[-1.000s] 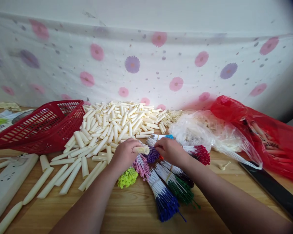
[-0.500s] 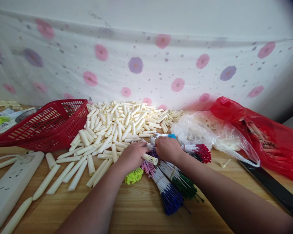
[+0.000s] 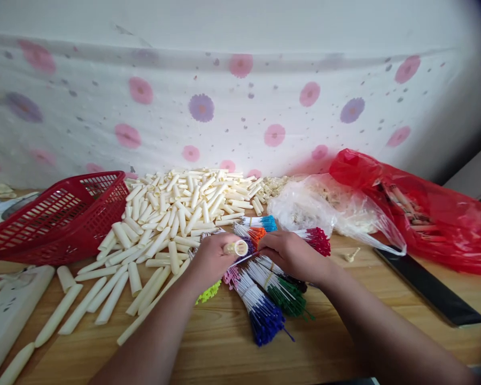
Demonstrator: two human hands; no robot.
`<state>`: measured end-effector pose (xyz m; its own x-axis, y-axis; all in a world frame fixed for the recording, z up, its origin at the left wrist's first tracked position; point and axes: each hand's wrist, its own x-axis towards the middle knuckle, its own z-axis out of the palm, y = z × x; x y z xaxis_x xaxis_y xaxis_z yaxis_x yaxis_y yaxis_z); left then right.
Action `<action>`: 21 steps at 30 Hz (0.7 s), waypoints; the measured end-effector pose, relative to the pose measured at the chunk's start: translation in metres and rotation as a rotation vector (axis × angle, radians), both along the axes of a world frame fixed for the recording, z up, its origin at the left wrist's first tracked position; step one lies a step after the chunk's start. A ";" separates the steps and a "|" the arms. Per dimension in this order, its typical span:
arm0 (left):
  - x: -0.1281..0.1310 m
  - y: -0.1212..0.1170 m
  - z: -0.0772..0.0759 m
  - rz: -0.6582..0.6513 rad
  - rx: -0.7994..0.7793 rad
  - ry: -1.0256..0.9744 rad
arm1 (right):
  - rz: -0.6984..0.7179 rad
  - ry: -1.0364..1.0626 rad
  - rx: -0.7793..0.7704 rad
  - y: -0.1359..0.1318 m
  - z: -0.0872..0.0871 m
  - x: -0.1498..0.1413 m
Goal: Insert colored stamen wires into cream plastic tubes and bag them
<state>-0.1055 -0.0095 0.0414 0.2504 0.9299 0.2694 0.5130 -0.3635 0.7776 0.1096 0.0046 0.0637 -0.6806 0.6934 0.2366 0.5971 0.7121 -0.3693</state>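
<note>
My left hand [image 3: 209, 261] is closed around a short cream tube [image 3: 236, 248], its open round end turned toward me. Pinched in the fingers of my right hand [image 3: 294, 255] is a thin white stem [image 3: 244, 260], stretching across toward the left hand; its far end is hard to make out. Beneath and around both hands lie rubber-banded bundles of white stems with coloured tips: dark blue [image 3: 265, 323], green [image 3: 289, 299], orange [image 3: 257, 234], light blue [image 3: 268, 222], crimson [image 3: 317, 240], pink [image 3: 231, 277] and yellow-green [image 3: 209, 292].
A large heap of cream tubes [image 3: 184, 206] covers the back middle, spilling forward. At left are a red basket [image 3: 80, 230] and a white power strip [image 3: 14, 310]. On the right lie a clear plastic bag [image 3: 304, 203], a red bag [image 3: 444, 219] and a flat black object [image 3: 428, 289].
My right hand has drawn back from the bundles and now holds a thin stem. The tube in my left hand has been turned so its end faces me. The view has shifted slightly right.
</note>
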 end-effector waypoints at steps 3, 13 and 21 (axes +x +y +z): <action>0.014 -0.005 0.000 -0.063 -0.192 -0.039 | 0.052 0.186 -0.020 0.002 -0.010 -0.002; 0.022 -0.007 0.001 0.024 -0.364 -0.265 | -0.004 0.683 -0.164 0.000 -0.032 -0.001; 0.024 -0.010 -0.002 -0.021 -0.300 -0.235 | -0.118 0.937 -0.265 -0.004 -0.032 -0.020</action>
